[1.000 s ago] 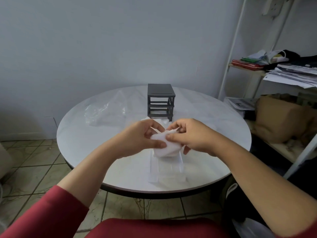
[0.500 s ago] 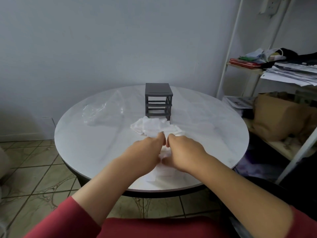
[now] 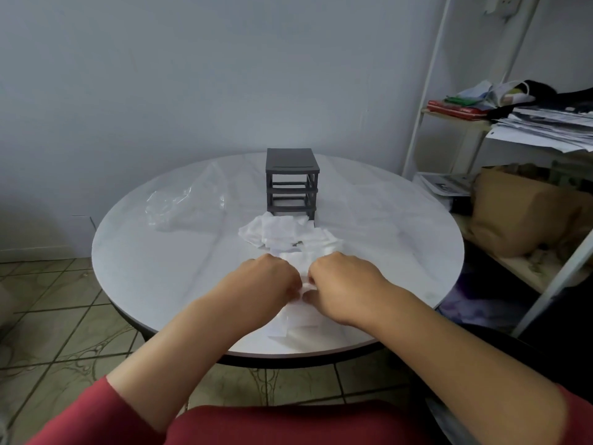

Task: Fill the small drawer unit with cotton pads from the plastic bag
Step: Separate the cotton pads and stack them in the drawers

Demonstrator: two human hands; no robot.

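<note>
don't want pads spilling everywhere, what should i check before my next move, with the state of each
1. Drawer unit upright, slots empty and facing you: ok.
2. Left hand and right hand both grip the held pads: ok.
3. Clear drawer under the hands sits close to the table edge: not ok.
4. How full that drawer is: cannot tell, the hands cover it.
5. Loose cotton pads piled in front of the unit, within reach: ok.
6. Plastic bag lies to the left, looks emptied: ok.
</note>
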